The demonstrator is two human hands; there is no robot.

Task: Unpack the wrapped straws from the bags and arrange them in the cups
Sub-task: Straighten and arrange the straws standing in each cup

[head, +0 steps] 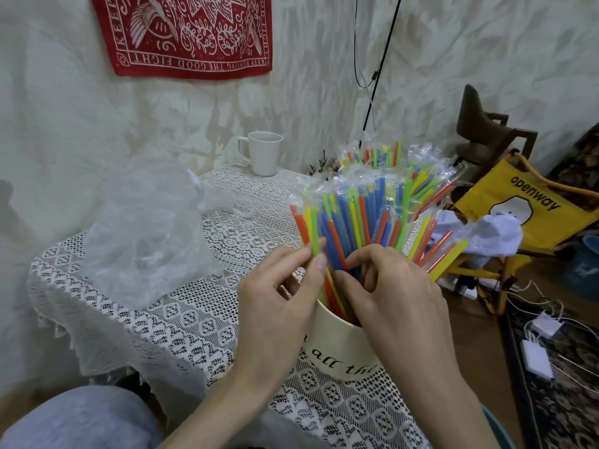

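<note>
Both hands work at the near cup (337,345). Left hand (278,306) pinches a green wrapped straw between thumb and fingertips; right hand (392,296) has fingers curled in among the straws (353,218), apparently pinching some, though the exact grip is hidden. Near cup is packed, straws fanning outward. A second bunch (389,157) stands behind; its container is hidden. Empty-looking plastic bag (146,228) lies crumpled to the left on the lace cloth (207,322). White mug (263,152) at the back holds nothing visible. Judgement: unpacking mostly done; tidying and possibly filling the mug remain.
</note>
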